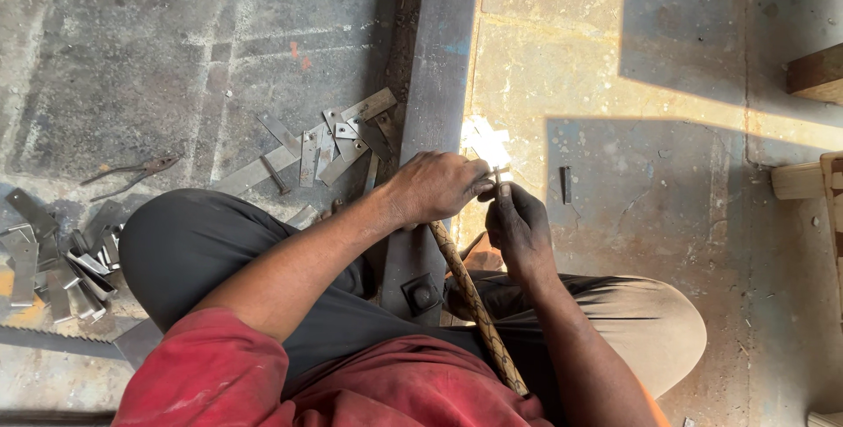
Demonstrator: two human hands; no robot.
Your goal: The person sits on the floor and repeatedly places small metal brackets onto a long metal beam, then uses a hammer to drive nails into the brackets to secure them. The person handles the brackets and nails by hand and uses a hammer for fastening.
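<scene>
A single head-worn camera looked almost straight down from above the seated person, close over the red-sleeved arms and dark trousered knees. It faced the concrete floor, with a long steel beam running away up the middle of the view.

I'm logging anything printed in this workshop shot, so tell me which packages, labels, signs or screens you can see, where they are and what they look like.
None: no package, label, sign or screen shows in the head view.
Nearest to markings: small red paint dabs on the grey concrete floor, upper left.
Otherwise only bare grey metal strips lie left of the long steel bar.
</scene>
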